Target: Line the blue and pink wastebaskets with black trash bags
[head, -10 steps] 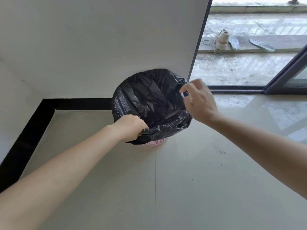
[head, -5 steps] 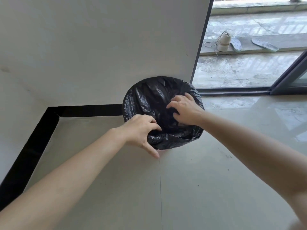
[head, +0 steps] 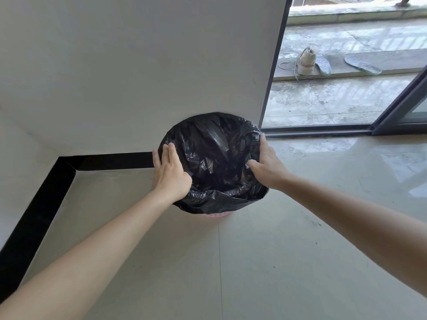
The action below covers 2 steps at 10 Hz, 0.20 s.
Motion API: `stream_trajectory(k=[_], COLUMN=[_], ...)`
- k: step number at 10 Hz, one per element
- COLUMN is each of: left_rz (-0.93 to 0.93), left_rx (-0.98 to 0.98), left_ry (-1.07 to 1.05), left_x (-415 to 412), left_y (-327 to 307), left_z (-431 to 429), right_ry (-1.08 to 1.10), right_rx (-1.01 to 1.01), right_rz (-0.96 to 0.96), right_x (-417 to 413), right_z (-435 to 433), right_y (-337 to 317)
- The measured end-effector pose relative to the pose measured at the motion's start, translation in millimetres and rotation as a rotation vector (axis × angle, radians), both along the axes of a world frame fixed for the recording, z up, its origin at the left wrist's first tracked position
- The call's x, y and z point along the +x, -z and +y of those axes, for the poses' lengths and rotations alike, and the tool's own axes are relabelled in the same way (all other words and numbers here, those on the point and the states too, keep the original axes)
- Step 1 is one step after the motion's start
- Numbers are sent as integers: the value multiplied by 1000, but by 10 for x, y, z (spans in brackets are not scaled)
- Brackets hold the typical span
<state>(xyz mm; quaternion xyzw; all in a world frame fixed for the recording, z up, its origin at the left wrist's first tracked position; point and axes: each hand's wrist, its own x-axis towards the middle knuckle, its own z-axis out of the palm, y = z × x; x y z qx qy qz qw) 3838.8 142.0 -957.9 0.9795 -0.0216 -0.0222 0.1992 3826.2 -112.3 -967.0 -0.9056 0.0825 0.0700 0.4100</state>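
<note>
A pink wastebasket (head: 216,215) stands on the floor against the white wall; only a strip of its perforated side shows below a black trash bag (head: 217,162) that is draped over its rim and hangs down inside. My left hand (head: 169,172) lies on the bag at the left rim, fingers flat and together, thumb tucked inside the opening. At the right rim my right hand (head: 268,163) does the same, with its thumb inside and its fingers along the outside. No blue wastebasket is in view.
A white wall (head: 138,65) with a black baseboard (head: 111,160) runs behind and to the left. A sliding door frame (head: 392,107) opens at the right onto a wet terrace with a white shoe (head: 306,62) and insoles. Pale floor tiles (head: 254,262) lie in front.
Both hands moved from the near side and middle of the bag out to the left and right sides of the rim. The bag's mouth now lies wider and rounder.
</note>
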Motion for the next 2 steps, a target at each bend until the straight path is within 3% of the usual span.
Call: stream_trajectory(k=[2], left_rz=[-50], left_rx=[49], left_ry=[-68], left_x=[-45], left_y=[4], left_z=[-25], right_ry=[-51], right_rx=[-220], right_rz=[17], right_x=[-7], right_z=[22], right_y=[-148])
